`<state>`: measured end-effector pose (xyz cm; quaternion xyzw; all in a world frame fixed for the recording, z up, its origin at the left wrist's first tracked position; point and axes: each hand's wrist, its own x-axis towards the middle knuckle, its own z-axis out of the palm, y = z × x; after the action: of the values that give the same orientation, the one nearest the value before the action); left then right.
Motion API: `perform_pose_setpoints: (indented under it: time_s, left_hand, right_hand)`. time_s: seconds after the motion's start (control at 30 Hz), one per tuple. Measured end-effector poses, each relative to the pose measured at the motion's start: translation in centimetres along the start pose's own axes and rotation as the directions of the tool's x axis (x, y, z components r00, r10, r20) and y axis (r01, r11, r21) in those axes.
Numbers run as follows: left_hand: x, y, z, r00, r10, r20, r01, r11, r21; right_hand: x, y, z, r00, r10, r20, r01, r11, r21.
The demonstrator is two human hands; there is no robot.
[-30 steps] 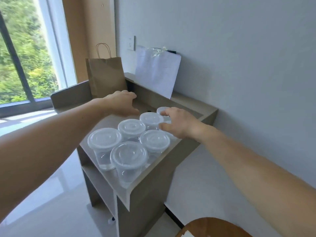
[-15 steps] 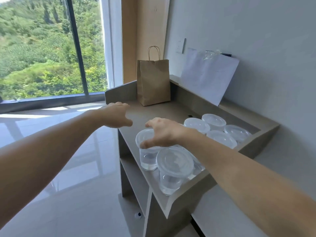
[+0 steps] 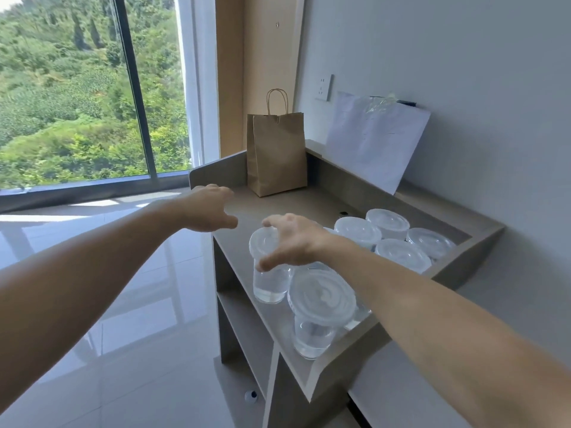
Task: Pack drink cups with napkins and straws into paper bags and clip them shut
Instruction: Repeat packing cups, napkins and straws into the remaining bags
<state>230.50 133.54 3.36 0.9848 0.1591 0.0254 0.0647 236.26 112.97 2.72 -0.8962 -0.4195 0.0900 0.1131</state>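
Cup (image 3: 269,279) stood upright at the left front edge of the desk (image 3: 296,205), right beneath our right hand (image 3: 293,239), whose thumb and fingers curled round its lid. Our left hand (image 3: 213,208), loose and empty, hovered nearer the paper bag (image 3: 276,156) behind.

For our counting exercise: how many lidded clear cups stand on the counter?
6: one cup under the right hand, one at the near edge, four clustered behind. The forearm may hide more.
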Motion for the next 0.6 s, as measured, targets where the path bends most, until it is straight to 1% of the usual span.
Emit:
perform_pose_setpoints:
  time_s: [0.13,0.23,0.3,0.4,0.47,0.6]
  left_hand:
    - [0.7,0.8,-2.3,0.999,0.019,-0.047,-0.018,0.999,0.031]
    - [1.3,3.1,-3.8,0.992,0.089,-0.090,-0.087,0.996,0.031]
    - [1.7,5.7,-4.4,0.985,0.146,-0.092,-0.143,0.989,0.030]
    - [2.2,10.8,-4.6,0.968,0.232,-0.094,-0.226,0.972,0.067]
    - [2.3,14.7,-4.4,0.949,0.301,-0.091,-0.296,0.953,0.062]
    - [1.7,22.9,-3.5,0.879,0.475,-0.046,-0.472,0.880,0.059]
  right_hand:
    - [-1.9,0.5,-4.2,0.985,0.001,-0.171,0.021,0.992,0.125]
    - [-4.9,1.7,-7.7,0.953,0.018,-0.301,0.043,0.980,0.195]
    - [-7.5,2.9,-9.5,0.928,0.058,-0.369,0.027,0.975,0.222]
    - [-12.0,5.3,-11.4,0.888,0.159,-0.432,-0.065,0.972,0.225]
    - [-15.3,7.1,-12.3,0.854,0.228,-0.467,-0.142,0.967,0.213]
    - [-22.4,10.8,-12.4,0.775,0.390,-0.498,-0.332,0.921,0.205]
